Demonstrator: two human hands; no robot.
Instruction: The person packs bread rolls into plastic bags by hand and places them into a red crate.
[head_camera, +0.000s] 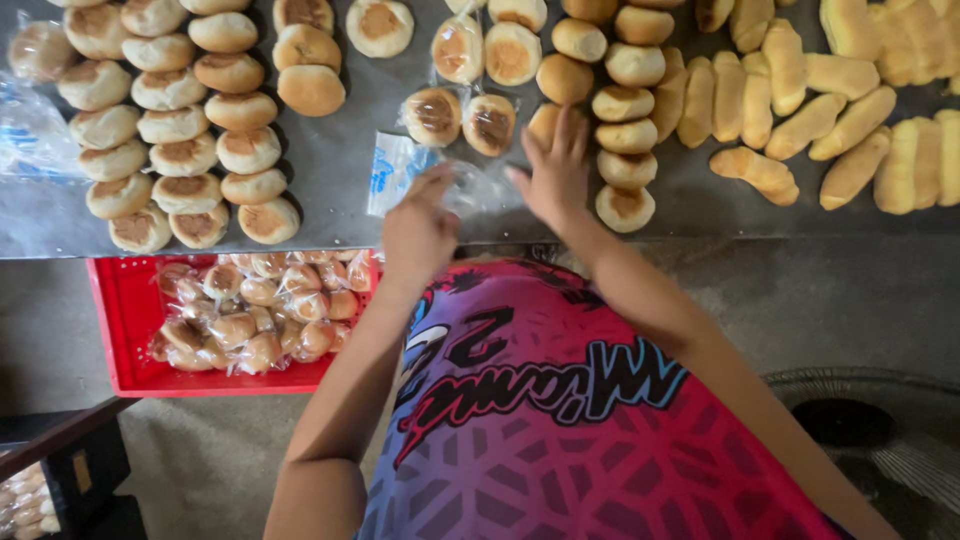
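Left hand (418, 228) pinches a clear plastic bag (440, 185) at the counter (340, 160) front edge, holding it steady; right hand (556, 172), fingers spread, covers a bun (545, 122).

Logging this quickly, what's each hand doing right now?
Left hand: closed, pinching the clear plastic bag.
Right hand: open, fingers spread, resting on a bun.

Your clear bag (420, 175) carries blue print. The buns (185, 155) you face are pale tan with browner tops, on a grey counter (340, 150). Below sits a red crate (125, 340); your shirt (560, 440) blends purple into red, black-lettered.
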